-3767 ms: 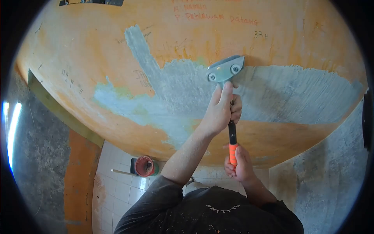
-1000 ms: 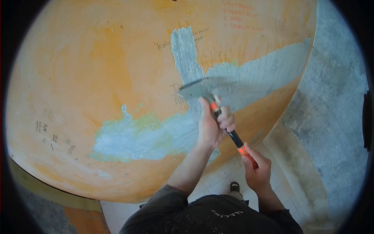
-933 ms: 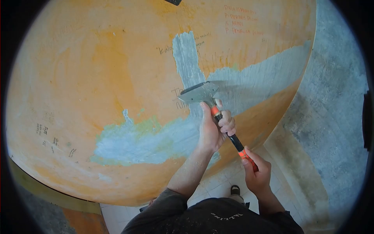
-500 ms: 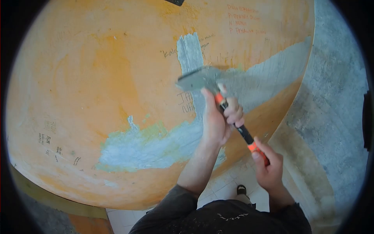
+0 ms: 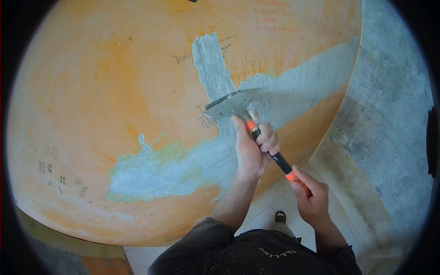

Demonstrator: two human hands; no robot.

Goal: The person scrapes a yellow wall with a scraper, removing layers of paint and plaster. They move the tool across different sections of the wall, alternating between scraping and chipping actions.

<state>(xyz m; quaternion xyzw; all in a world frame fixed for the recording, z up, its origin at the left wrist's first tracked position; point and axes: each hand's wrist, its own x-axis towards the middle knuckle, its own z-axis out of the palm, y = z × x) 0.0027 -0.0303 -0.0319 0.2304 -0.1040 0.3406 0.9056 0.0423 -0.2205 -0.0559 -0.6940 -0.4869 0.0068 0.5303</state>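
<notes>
A long-handled scraper [image 5: 229,106] with a wide metal head and a black and orange handle lies against an orange painted wall [image 5: 114,91]. My left hand [image 5: 252,146] is wrapped round the handle just below the head, thumb pointing up along it. Lower down, my right hand [image 5: 311,195] grips the orange end of the handle. The blade edge touches the wall at the lower part of a bare grey strip [image 5: 211,64], beside black handwriting. A larger pale blue-grey scraped patch [image 5: 151,174] spreads below and to the left.
Another scraped grey band [image 5: 311,68] runs to the right edge of the orange surface. Red writing [image 5: 272,16] is near the top. A rough grey wall [image 5: 394,91] stands at the right. White floor tiles [image 5: 263,220] and a sandalled foot [image 5: 280,217] show below.
The scraper head has come down a little along the grey strip, with both hands still on the handle. The whole view has shifted slightly, moving the wall markings left and up.
</notes>
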